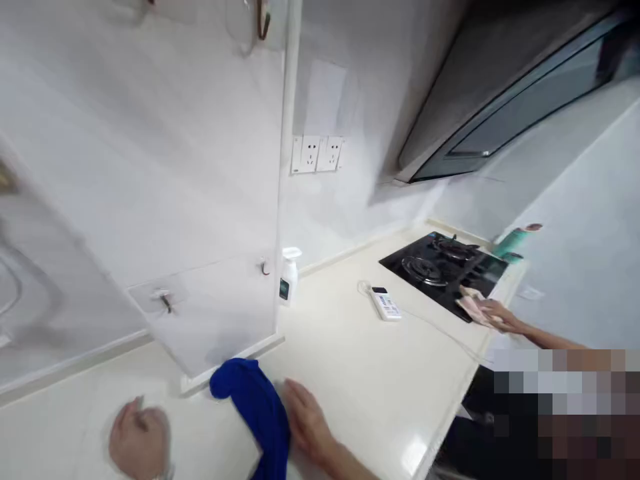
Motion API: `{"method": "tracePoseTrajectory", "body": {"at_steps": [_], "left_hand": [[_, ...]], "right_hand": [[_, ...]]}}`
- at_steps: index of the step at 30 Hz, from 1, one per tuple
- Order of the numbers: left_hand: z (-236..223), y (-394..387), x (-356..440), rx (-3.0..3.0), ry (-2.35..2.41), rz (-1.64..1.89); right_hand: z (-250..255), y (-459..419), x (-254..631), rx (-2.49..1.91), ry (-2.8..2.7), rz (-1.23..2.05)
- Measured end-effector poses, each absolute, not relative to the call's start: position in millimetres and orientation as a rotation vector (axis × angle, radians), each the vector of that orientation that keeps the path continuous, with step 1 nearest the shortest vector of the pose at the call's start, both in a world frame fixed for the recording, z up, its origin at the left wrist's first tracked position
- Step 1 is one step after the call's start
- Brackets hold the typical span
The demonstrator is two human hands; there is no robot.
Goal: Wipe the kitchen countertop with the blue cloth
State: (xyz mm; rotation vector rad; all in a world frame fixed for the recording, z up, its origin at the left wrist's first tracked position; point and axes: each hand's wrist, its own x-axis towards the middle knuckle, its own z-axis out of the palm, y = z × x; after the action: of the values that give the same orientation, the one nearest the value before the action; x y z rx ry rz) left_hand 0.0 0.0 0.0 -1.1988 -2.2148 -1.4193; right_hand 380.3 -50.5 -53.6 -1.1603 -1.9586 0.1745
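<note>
Lower centre, our right hand (310, 421) lies straight-fingered, gripping nothing visible, just beside the blue cloth (261, 403); our left hand (139, 439), lower left, is curled, and we cannot tell whether it holds anything. Farther out, at right, another person's hand (500, 315) holds a pale cloth (470, 307) at the stove (400, 260).

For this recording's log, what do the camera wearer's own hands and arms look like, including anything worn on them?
Both are bare: no glove on the left hand or right hand. The right forearm shows no sleeve. Something pale, perhaps a band, sits at the left wrist, too blurred to identify.
</note>
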Motion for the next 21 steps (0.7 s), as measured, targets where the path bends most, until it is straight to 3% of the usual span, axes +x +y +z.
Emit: {"method": "tracePoseTrajectory", "body": {"at_steps": [6, 11, 21], "left_hand": [[31, -15, 87, -1.856, -2.024, -1.480], [51, -1, 147, -1.959, -2.369, -1.388], [48, -2, 134, -1.956, -2.429, -1.606]], "right_hand": [[-49, -48, 480, -1.314, -1.882, 0.020], [-36, -1, 506, -1.470, -1.916, -0.186], [-55, 16, 505, -1.650, -1.812, -0.279]]}}
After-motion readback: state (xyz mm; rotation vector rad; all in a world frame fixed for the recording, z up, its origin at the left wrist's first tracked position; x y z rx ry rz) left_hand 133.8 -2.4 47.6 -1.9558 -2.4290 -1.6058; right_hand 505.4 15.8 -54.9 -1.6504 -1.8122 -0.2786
